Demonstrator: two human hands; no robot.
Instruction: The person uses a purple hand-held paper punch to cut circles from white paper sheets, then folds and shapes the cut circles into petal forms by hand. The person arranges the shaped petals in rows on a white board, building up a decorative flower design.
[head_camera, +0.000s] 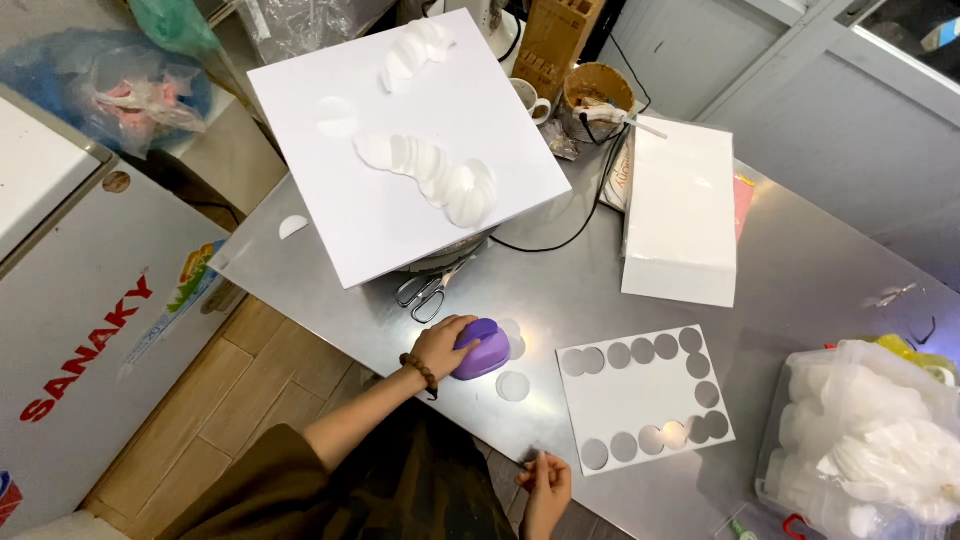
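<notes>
While the left hand (441, 345) presses closed over the purple punch (483, 349) on the worktop (800, 270), beside a cut disc (513, 386), it could skid on steel; the right hand (546, 480) pinches something small, near the punched sheet (645, 398).

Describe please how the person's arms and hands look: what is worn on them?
The left hand has a bracelet of dark brown beads at the wrist. Both forearms are bare; a dark brown sleeve begins higher on the left arm. The right hand wears nothing visible.
</notes>
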